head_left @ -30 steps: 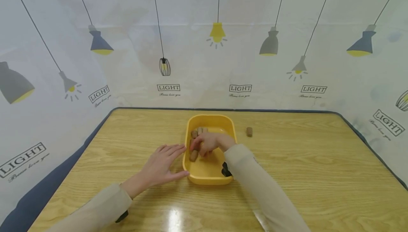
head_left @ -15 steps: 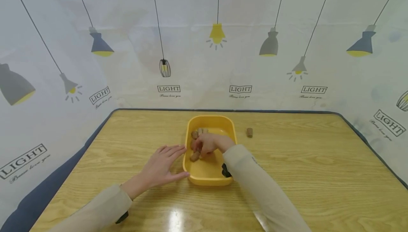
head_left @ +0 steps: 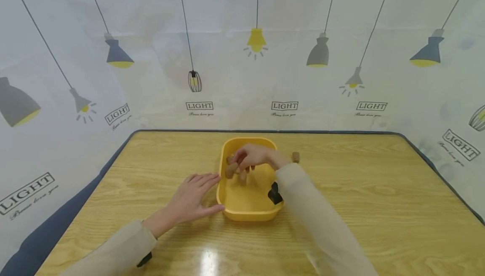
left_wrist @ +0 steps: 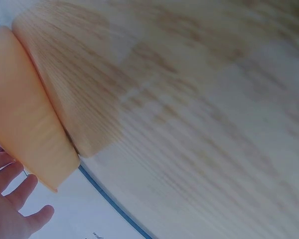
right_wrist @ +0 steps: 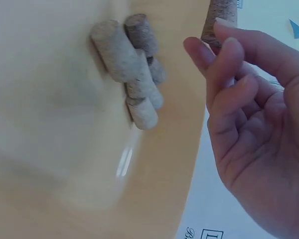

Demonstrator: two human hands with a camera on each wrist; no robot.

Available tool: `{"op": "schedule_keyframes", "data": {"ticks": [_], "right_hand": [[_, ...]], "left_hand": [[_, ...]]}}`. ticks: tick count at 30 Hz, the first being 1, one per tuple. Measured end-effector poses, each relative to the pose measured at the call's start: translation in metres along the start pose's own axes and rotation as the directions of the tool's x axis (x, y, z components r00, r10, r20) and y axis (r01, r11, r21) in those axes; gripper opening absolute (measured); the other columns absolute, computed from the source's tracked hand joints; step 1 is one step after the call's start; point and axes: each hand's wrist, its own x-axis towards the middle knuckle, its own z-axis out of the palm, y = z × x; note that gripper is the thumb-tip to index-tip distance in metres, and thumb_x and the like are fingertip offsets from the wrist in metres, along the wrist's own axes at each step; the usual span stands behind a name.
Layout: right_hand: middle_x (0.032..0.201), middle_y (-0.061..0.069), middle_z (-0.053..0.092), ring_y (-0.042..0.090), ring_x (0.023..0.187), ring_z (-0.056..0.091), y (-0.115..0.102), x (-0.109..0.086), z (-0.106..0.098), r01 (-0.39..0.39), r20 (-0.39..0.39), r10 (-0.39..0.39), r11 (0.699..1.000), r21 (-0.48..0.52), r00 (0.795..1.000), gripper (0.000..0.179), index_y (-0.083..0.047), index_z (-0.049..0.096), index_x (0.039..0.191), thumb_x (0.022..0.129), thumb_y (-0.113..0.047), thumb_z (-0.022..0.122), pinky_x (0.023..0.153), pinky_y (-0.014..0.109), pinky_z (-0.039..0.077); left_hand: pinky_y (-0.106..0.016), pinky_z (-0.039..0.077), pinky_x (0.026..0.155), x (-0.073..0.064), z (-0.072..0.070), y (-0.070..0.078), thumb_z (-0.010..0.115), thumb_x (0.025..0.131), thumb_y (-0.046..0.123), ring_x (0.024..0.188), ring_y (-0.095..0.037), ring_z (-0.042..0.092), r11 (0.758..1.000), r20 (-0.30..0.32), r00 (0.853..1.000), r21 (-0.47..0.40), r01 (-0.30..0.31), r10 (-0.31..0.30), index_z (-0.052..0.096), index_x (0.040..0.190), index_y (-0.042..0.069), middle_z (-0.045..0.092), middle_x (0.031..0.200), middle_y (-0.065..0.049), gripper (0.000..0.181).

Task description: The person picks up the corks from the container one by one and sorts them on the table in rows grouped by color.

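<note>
My right hand (head_left: 253, 156) is over the yellow plastic tub (head_left: 248, 216), pinching a brown cork (right_wrist: 222, 20) between thumb and fingertips. In the head view that held cork appears by the tub's left wall, in front of the fingers. Beneath the hand, several more corks (right_wrist: 114, 52) lie bunched on the tub floor, partly hidden by the hand in the head view. Fingers spread, my left hand (head_left: 191, 200) reaches the tub's left side with its fingertips at the rim. The left wrist view shows these fingers (left_wrist: 25, 191) beside the tub wall.
One loose cork (head_left: 296, 157) stands on the wooden table (head_left: 360, 191) just right of the tub. A white cloth wall (head_left: 227, 78) printed with lamps rises behind the table and on both sides.
My right hand has lifted a cork from the tub's left part and moved up and slightly away. The corks beneath have shifted. My left hand has stayed at the rim.
</note>
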Motion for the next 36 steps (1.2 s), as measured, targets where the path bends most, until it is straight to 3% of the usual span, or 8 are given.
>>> {"op": "schedule_keyframes", "data": {"ticks": [7, 14, 21, 29, 36], "right_hand": [[0.090, 0.005, 0.061, 0.020, 0.067, 0.053, -0.004, -0.013, -0.017, 0.031, -0.067, -0.029, 0.999, 0.031, 0.997, 0.026, -0.003, 0.061, 0.110, 0.084, -0.007, 0.061, 0.056, 0.025, 0.045], [0.092, 0.004, 0.061, 0.027, 0.070, 0.053, 0.000, -0.025, -0.033, 0.058, -0.160, -0.055, 0.998, 0.019, 0.986, 0.028, -0.005, 0.064, 0.110, 0.085, -0.017, 0.064, 0.056, 0.027, 0.047], [0.096, 0.014, 0.063, 0.035, 0.077, 0.054, 0.012, -0.049, -0.051, 0.033, -0.188, -0.013, 0.994, 0.102, 0.982, 0.034, -0.003, 0.059, 0.117, 0.087, -0.019, 0.062, 0.058, 0.030, 0.047], [0.098, 0.014, 0.060, 0.021, 0.065, 0.048, 0.039, -0.083, -0.067, 0.032, -0.246, 0.001, 0.991, 0.128, 0.969, 0.035, 0.000, 0.055, 0.122, 0.090, -0.016, 0.054, 0.053, 0.027, 0.042], [0.076, 0.007, 0.055, 0.016, 0.055, 0.040, 0.074, -0.107, -0.073, -0.015, -0.288, 0.060, 0.988, 0.156, 0.956, 0.033, 0.001, 0.057, 0.118, 0.091, -0.017, 0.054, 0.051, 0.026, 0.038]], "left_hand": [[-0.050, 0.032, 0.098, 0.000, -0.001, 0.000, 0.048, 0.082, 0.064, 0.117, -0.028, 0.046, 1.000, 0.019, 1.000, -0.008, 0.014, -0.014, 0.052, 0.129, 0.005, 0.050, 0.131, -0.009, 0.076], [-0.049, 0.033, 0.096, 0.000, 0.001, 0.000, 0.048, 0.082, 0.064, 0.117, -0.028, 0.046, 1.000, 0.012, 1.000, -0.004, 0.005, -0.005, 0.052, 0.129, 0.004, 0.050, 0.131, -0.009, 0.076], [-0.048, 0.034, 0.096, -0.001, 0.003, -0.001, 0.048, 0.081, 0.065, 0.116, -0.027, 0.047, 1.000, -0.001, 1.000, 0.007, -0.003, 0.003, 0.052, 0.128, 0.004, 0.051, 0.130, -0.009, 0.077], [-0.048, 0.034, 0.096, -0.001, 0.004, -0.002, 0.047, 0.081, 0.066, 0.116, -0.027, 0.047, 1.000, -0.014, 1.000, 0.006, -0.009, 0.009, 0.052, 0.128, 0.003, 0.051, 0.130, -0.010, 0.078], [-0.047, 0.034, 0.096, 0.000, 0.003, -0.002, 0.047, 0.081, 0.066, 0.116, -0.027, 0.047, 1.000, -0.016, 1.000, 0.005, -0.018, 0.018, 0.052, 0.128, 0.003, 0.051, 0.130, -0.010, 0.078]]}}
